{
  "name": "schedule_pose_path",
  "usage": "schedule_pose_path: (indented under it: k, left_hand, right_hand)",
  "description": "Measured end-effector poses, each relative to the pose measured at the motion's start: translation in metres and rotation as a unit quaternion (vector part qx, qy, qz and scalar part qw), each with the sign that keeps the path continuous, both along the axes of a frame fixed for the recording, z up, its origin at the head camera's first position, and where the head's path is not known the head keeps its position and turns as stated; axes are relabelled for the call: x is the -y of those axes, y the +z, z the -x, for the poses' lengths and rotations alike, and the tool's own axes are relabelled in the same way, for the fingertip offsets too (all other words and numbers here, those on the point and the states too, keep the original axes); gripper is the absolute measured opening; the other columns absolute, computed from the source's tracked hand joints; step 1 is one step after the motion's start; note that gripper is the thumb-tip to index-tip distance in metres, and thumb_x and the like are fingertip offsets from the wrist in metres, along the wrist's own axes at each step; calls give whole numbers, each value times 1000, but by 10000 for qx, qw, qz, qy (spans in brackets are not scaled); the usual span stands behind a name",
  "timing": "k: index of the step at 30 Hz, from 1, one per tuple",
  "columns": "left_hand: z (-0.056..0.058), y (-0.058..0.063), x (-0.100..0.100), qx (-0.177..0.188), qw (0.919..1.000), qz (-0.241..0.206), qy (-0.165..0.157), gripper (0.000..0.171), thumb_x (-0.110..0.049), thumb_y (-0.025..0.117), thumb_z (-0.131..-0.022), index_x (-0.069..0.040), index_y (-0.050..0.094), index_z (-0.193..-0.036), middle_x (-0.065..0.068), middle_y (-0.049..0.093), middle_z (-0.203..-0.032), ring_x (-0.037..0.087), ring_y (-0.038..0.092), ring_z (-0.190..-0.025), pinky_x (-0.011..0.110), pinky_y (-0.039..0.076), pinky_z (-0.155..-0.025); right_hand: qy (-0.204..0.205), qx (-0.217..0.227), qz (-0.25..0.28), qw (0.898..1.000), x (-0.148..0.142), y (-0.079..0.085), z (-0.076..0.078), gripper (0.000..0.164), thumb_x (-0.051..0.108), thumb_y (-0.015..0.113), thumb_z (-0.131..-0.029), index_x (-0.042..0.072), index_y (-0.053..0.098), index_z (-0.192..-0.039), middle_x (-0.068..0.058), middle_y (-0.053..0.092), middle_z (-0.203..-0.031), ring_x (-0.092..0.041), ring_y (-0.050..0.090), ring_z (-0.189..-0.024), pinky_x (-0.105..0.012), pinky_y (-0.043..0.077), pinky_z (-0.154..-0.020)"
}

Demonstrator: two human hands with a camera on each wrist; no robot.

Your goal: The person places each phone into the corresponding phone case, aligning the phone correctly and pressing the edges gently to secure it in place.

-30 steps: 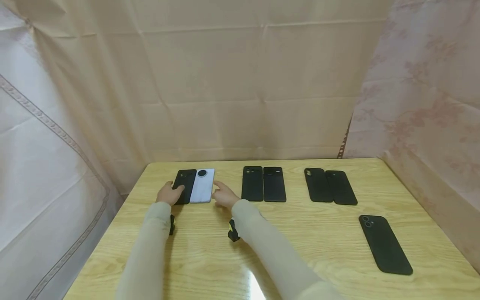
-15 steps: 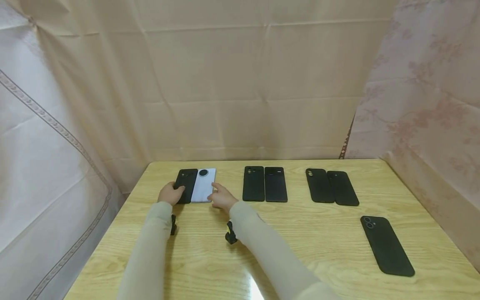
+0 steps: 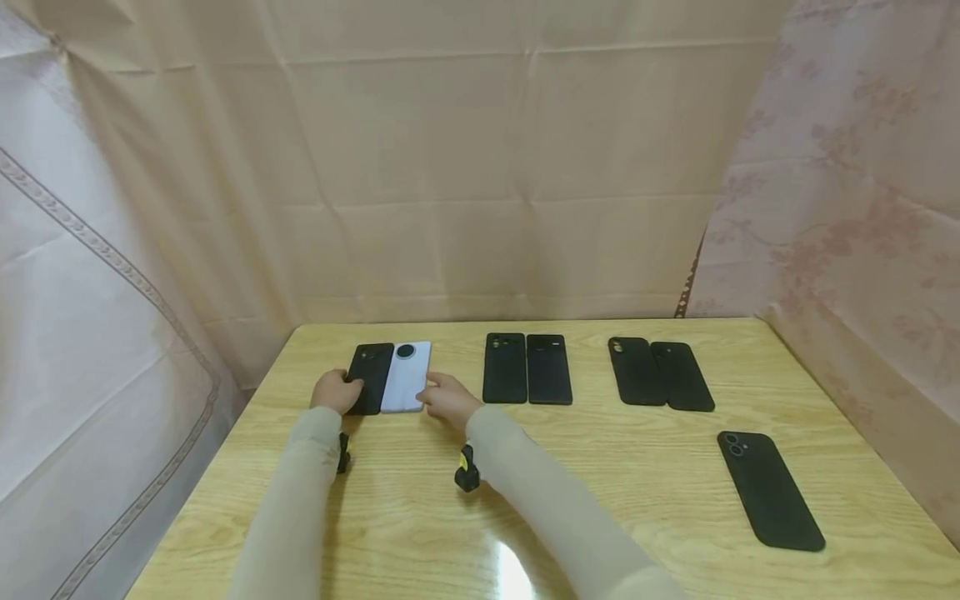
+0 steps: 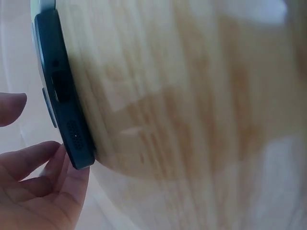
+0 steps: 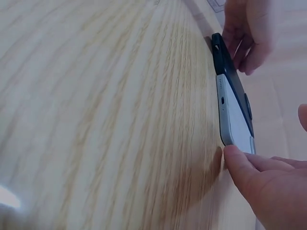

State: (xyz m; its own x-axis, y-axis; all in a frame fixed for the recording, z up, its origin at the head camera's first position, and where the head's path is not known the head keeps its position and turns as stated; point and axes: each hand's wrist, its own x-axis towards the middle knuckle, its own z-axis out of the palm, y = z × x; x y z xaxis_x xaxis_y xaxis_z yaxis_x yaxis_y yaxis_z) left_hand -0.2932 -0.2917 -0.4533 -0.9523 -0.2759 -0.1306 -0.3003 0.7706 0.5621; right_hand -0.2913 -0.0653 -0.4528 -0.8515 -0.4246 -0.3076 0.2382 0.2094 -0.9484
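Note:
In the head view, a black phone case (image 3: 377, 365) and a white phone (image 3: 406, 382) with a round dark camera lie side by side at the back left. My left hand (image 3: 334, 392) is at the case's left side. The left wrist view shows its fingers (image 4: 72, 189) against the case's corner, the thumb raised apart from it. On the other side, my right hand (image 3: 450, 400) touches the lower right edge of the white phone. A fingertip (image 5: 232, 152) meets that corner in the right wrist view. Neither hand wraps round anything.
A black case (image 3: 506, 368) and a dark phone (image 3: 550, 370) lie paired at the back middle. To the right are another black case (image 3: 636, 372) and a black phone (image 3: 684, 377). A black phone (image 3: 770, 492) with two lenses lies front right. Curtains (image 3: 487, 167) hang behind.
My right hand has moved left onto the white phone's edge. The leftmost case and the white phone have slid slightly towards me, with my left hand beside them. The other phones and cases stay put.

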Motion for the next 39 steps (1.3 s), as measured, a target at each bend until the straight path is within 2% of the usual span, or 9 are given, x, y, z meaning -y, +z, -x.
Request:
schedule_pose_path:
  k: [9, 15, 26, 39]
  left_hand:
    - [-11, 3, -3, 30, 9998, 183, -99, 53, -19, 49, -95, 18, 47, -133, 37, 47, -137, 49, 46, -129, 55, 40, -108]
    - [-18, 6, -7, 75, 9996, 208, -150, 48, -17, 51, -95, 16, 51, -130, 36, 51, -133, 49, 50, -124, 55, 43, -105]
    - [-27, 3, -8, 122, 9983, 451, -345, 45, -13, 61, -90, 16, 55, -123, 34, 58, -122, 47, 58, -112, 54, 49, -96]
    - [-45, 8, -14, 251, 9964, 558, -593, 47, -15, 66, -87, 16, 57, -121, 32, 62, -117, 45, 60, -107, 54, 50, -92]
  right_hand:
    - [218, 162, 494, 9984, -12, -7, -3, 61, 10, 53, -98, -6, 27, -150, -24, 37, -153, -35, 45, -137, -42, 43, -110]
    - [412, 319, 785, 9956, -22, -11, -7, 60, 8, 51, -99, -7, 24, -151, -26, 34, -154, -36, 43, -138, -43, 42, -111]
    - [716, 329, 778, 9938, -41, -13, -23, 58, 12, 52, -100, -11, 28, -148, -28, 39, -149, -36, 48, -134, -43, 45, -108]
    - [752, 455, 962, 9915, -55, -11, -37, 53, 7, 46, -102, -16, 27, -146, -31, 47, -141, -38, 54, -127, -44, 47, -106]
